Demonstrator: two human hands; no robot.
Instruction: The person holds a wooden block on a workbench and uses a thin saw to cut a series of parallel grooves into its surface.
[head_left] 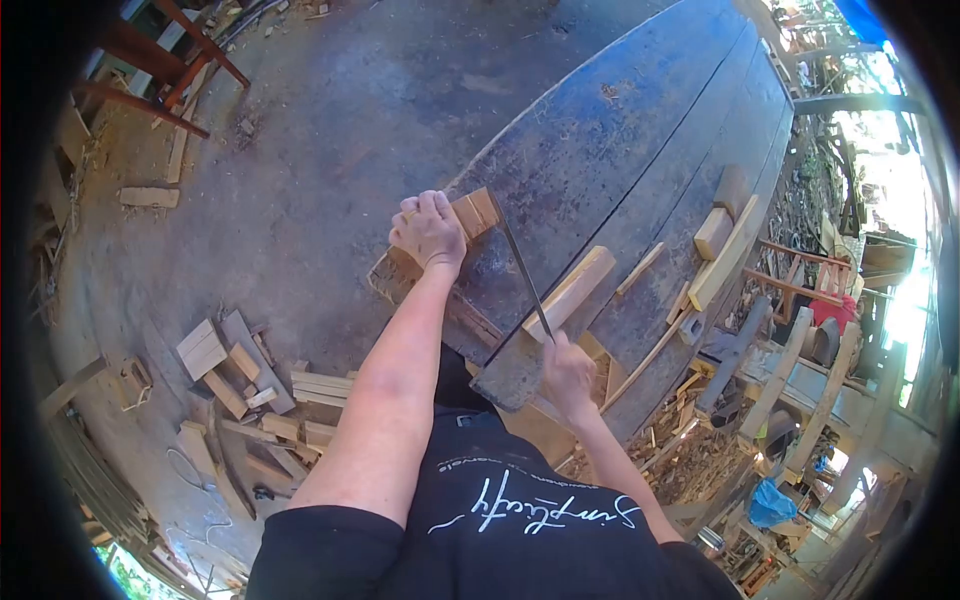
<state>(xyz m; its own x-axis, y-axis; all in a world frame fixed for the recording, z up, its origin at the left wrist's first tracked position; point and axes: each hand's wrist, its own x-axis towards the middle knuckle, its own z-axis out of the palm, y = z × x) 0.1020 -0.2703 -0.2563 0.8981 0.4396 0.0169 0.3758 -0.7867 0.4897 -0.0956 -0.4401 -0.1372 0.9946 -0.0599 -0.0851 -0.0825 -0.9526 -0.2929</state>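
My left hand (430, 230) is closed over a wooden block (474, 213) at the edge of the workbench (620, 130). Dark lines run across the block's face. In my right hand (570, 375) is a long, narrow dark metal blade (523, 268), a saw or a file; its handle is hidden by my fingers. The blade's far end meets the block's right end. Just right of the blade lies a thick wooden piece (570, 292) on the bench.
More wooden pieces (725, 255) and a thin strip (640, 268) rest on the bench's right side. Offcuts (230, 380) lie on the floor at left. A reddish wooden chair (165, 80) stands at the upper left. Planks and a blue bag (772, 503) are at the right.
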